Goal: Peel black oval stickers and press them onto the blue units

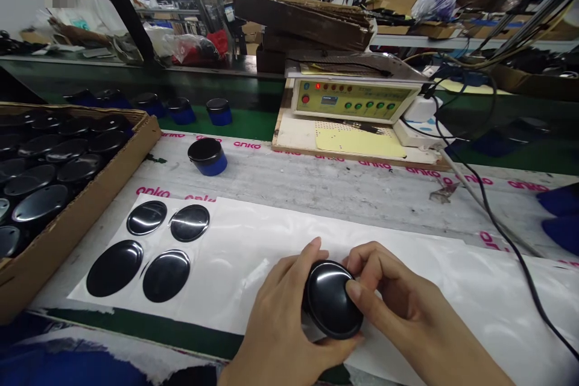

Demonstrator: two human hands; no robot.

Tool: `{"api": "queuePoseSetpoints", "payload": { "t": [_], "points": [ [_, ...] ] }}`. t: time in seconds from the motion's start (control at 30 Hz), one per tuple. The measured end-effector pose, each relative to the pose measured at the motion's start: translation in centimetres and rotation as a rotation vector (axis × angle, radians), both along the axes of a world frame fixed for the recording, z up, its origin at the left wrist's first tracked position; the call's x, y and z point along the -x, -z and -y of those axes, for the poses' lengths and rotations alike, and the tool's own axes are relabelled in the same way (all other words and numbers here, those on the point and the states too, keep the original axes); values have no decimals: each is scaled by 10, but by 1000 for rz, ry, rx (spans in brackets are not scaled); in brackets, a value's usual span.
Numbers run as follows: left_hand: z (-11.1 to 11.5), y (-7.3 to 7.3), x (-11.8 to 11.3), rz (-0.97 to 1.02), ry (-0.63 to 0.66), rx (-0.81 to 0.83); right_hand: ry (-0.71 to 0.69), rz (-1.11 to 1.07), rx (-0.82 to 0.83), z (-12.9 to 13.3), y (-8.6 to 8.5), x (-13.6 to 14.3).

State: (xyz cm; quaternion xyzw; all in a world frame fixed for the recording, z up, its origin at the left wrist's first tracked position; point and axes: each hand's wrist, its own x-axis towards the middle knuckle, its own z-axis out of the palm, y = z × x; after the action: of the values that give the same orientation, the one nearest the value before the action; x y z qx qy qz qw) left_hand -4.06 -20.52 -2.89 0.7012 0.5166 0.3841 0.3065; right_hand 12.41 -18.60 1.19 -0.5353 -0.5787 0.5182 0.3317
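Note:
A round, glossy black piece (pixel 333 300) is held tilted over the white sheet (pixel 239 253). My left hand (pixel 289 307) wraps round its left side and lower edge. On the right, my right hand (pixel 398 301) presses thumb and fingers at the rim, the thumb lying on the black face. Whatever is beneath the piece is hidden by my left hand. Several black discs (pixel 166 275) lie on the left part of the sheet. Behind them stands a blue jar with a black top (pixel 208 157).
A cardboard box (pixel 85 211) of black round pieces stands at the left. Several blue and black jars (pixel 219 111) line the green surface behind. A control unit (pixel 353 99) sits on a board at the back; a black cable (pixel 497 223) runs down the right.

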Motion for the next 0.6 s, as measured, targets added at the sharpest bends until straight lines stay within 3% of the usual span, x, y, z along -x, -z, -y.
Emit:
{"api": "queuePoseSetpoints", "payload": {
  "t": [0.17,0.4,0.6],
  "points": [
    [-1,0,1,-20,-11,-25,-51,29,-47,-3,3,-4],
    [-6,-4,3,-148,78,-284,-87,72,-138,-2,2,-3],
    [-4,-6,8,-389,149,-368,-162,430,-430,2,-7,-15]
  ]
}}
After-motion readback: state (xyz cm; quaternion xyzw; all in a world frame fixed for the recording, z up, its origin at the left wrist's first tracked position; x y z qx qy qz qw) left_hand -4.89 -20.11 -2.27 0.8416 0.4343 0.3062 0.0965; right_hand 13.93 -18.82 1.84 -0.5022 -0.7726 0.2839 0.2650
